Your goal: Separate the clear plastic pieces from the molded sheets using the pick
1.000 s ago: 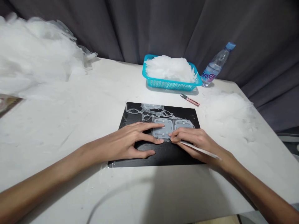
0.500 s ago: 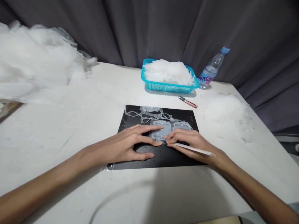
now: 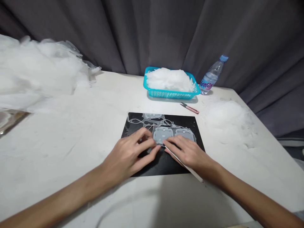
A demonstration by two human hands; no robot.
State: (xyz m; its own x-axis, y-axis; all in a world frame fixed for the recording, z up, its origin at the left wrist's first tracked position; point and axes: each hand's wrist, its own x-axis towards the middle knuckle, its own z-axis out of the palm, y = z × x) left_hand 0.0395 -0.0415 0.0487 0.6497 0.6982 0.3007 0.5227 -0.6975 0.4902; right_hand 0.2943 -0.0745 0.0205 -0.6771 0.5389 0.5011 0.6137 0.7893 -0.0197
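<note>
A black mat (image 3: 199,136) lies on the white table, carrying translucent rounded-square sheets joined by thin stringy edges. My left hand (image 3: 135,152) is at the lower left corner of the middle sheet (image 3: 163,134), its fingers curled, thumb and fingertips close together; what they pinch, if anything, is too small to see. At that sheet's lower edge, my right hand (image 3: 187,150) grips a thin white stick-like tool (image 3: 196,175), which points down and right under the palm. The right-hand sheet (image 3: 184,133) is partly covered by my right hand.
Behind the mat are pink-handled snips (image 3: 192,109) and a blue basket (image 3: 171,94) of white translucent pieces. A water bottle (image 3: 210,79) stands beside the basket. A large white heap (image 3: 40,69) is at left, a smaller pile (image 3: 228,118) at right.
My left hand has drawn back from lying spread over the middle sheet and curled its fingers. The white tool in my right hand now slants more steeply downward. The whole view has shifted slightly.
</note>
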